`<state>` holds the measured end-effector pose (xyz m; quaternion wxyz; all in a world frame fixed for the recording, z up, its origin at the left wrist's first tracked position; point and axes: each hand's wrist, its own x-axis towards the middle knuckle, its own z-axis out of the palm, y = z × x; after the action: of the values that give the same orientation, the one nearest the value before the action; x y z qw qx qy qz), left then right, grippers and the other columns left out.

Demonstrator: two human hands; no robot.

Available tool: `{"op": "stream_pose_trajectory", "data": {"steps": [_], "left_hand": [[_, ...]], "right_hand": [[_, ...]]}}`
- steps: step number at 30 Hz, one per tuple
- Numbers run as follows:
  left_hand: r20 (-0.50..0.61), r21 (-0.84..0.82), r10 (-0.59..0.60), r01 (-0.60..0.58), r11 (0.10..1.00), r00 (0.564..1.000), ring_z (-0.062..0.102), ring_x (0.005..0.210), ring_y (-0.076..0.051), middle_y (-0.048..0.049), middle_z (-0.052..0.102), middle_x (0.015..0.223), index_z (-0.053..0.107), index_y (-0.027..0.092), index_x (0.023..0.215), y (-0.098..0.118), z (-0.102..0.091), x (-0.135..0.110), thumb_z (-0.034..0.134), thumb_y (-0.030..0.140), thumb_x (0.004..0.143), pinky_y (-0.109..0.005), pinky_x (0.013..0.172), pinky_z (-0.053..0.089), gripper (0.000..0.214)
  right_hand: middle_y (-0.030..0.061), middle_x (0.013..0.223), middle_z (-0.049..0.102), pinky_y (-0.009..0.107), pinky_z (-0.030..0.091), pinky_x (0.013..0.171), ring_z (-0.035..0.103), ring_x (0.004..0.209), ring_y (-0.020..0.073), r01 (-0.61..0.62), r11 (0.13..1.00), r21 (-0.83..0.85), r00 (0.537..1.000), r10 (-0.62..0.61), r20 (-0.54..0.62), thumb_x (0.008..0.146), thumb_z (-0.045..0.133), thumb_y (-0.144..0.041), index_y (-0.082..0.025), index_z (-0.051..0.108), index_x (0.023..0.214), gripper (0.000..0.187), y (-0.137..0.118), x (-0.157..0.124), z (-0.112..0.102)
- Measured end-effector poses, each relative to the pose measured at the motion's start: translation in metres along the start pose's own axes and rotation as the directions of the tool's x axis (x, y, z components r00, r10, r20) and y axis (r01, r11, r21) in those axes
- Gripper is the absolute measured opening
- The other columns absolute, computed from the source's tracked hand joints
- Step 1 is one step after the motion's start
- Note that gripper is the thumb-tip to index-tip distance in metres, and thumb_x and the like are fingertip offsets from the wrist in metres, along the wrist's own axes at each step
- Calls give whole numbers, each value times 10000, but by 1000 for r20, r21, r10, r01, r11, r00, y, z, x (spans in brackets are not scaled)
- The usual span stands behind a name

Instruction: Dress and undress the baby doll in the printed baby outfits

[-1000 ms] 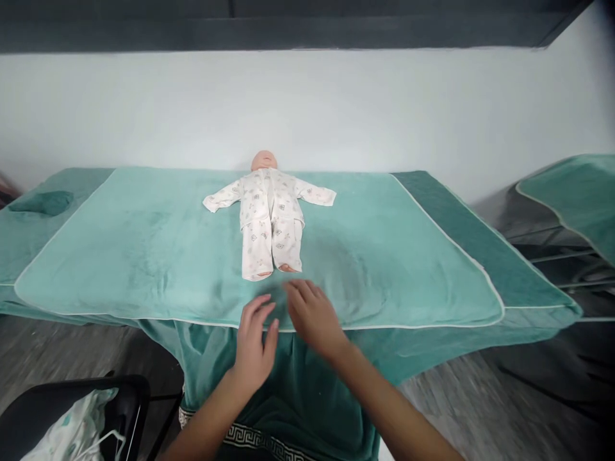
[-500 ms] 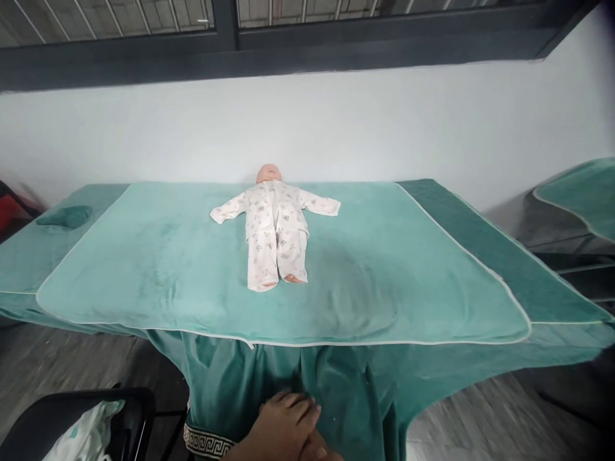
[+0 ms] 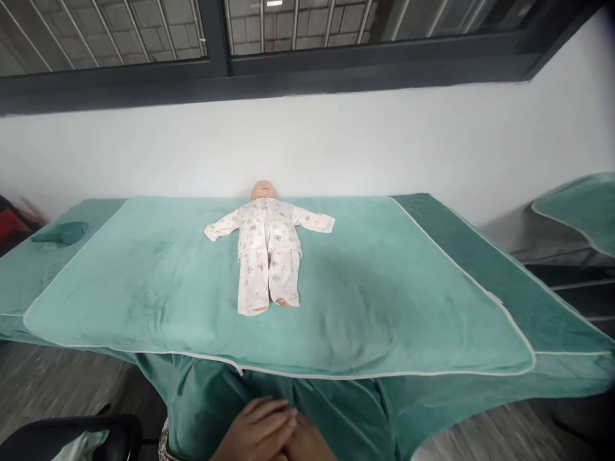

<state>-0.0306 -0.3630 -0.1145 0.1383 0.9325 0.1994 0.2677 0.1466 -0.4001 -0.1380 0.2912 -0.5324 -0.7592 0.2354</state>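
Observation:
A baby doll (image 3: 268,256) in a white printed sleepsuit lies on its back, arms spread, on a light teal towel (image 3: 144,282) covering the table. Its head touches the white wall. My left hand (image 3: 257,430) sits at the bottom edge of the view, below the table's front edge, against the hanging dark teal cloth (image 3: 336,410). Its fingers lie flat and stretched across my right hand (image 3: 310,443). The right hand is mostly covered, and its fingers do not show. Neither hand touches the doll.
A small folded dark green cloth (image 3: 60,232) lies at the table's far left. A black chair (image 3: 72,435) holding a white bag stands at lower left. Another teal-covered surface (image 3: 581,205) stands to the right. A barred window runs above the wall.
Both hands have drawn back from the towel near the doll's feet to below the table's front edge, left resting over right. The camera has tilted up, bringing the window into view.

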Motion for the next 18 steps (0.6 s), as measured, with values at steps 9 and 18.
{"op": "stream_pose_trajectory", "data": {"steps": [9, 18], "left_hand": [[-501, 90, -429, 538, 838, 752, 658, 1184, -231, -81, 714, 1266, 605, 249, 1369, -129, -70, 25, 426, 212, 1014, -413, 1029, 545, 399], [-451, 182, -807, 925, 334, 381, 624, 1175, -329, -169, 589, 1333, 424, 225, 1531, -324, -127, 111, 575, 402, 914, -443, 931, 542, 659]], "right_hand": [[80, 1136, 740, 331, 610, 889, 730, 1013, 206, -65, 991, 120, 990, 80, -118, 1004, 468, -235, -263, 677, 1181, 275, 35, 71, -108], [120, 1179, 677, 379, 553, 837, 670, 1012, 240, -232, 969, 83, 793, 238, -561, 943, 527, -379, -211, 610, 1173, 297, 112, 259, -147]]}}
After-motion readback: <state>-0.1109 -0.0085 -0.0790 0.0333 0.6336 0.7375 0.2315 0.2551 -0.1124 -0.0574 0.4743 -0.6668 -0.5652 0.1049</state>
